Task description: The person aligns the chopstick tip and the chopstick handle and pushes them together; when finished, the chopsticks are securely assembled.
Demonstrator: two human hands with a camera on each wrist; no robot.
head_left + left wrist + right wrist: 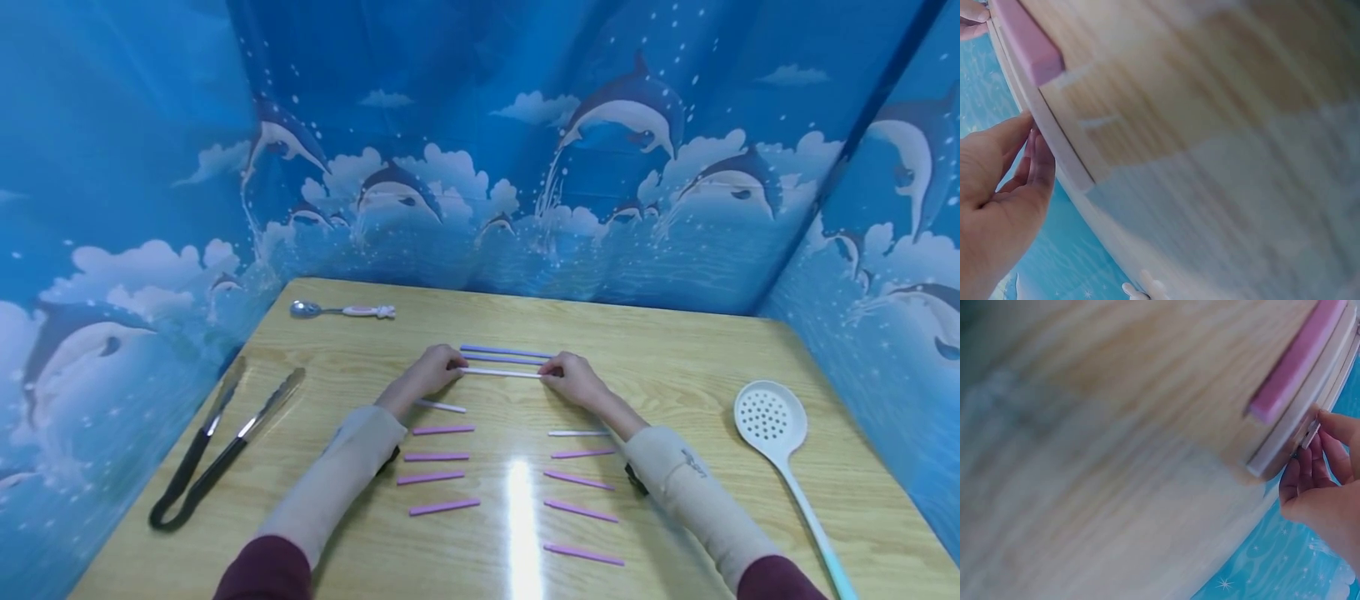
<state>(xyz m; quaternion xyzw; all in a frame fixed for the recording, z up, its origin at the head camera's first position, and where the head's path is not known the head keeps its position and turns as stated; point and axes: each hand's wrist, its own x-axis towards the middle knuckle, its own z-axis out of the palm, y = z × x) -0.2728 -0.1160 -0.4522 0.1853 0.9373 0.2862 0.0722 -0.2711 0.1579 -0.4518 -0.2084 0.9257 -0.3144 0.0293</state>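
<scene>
Both hands hold a long white stick (pixel 501 372) level across the middle of the table. My left hand (pixel 433 372) pinches its left end between thumb and fingers, and my right hand (pixel 576 382) pinches the right end. Just beyond it, two blue-violet sticks (pixel 506 351) lie side by side, roughly parallel to it. In the left wrist view, the left hand (pixel 1007 187) is at the table's far side, with a pink stick (pixel 1032 47) nearby. The right wrist view shows the right hand's (pixel 1329 478) fingertips and thumb together; a pink stick (pixel 1297 362) lies close by.
Short pink sticks lie in two columns, left (pixel 437 457) and right (pixel 581 510), each with a white stick at its far end. Tongs (pixel 202 475) lie at the left, a spoon (pixel 341 311) at the back left, a white skimmer (pixel 772 421) at the right. Dolphin-print curtains (pixel 480 167) border the table.
</scene>
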